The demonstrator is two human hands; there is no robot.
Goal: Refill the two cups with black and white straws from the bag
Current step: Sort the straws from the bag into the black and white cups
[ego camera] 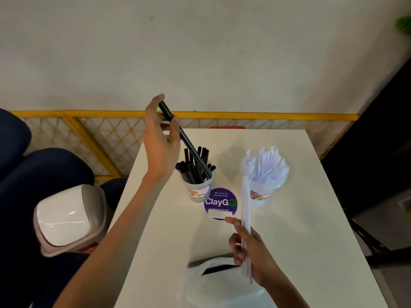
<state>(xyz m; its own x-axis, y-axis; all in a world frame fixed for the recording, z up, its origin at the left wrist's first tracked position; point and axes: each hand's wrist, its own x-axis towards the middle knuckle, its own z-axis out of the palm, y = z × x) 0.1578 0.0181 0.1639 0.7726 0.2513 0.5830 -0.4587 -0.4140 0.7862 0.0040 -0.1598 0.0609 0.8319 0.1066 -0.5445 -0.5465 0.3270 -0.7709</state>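
My left hand is raised over the table's far left corner and grips a black straw by its upper end. The straw slants down to the right, with its lower tip inside the left clear cup, which holds several black straws. My right hand is shut on a few white straws that point up toward the right clear cup, full of white straws. A translucent plastic bag lies at the table's near edge, just left of my right wrist.
The white table carries a round purple ClayGo sticker between the cups. A swing-lid bin stands left of the table beside dark blue seats. A yellow lattice rail runs along the wall behind.
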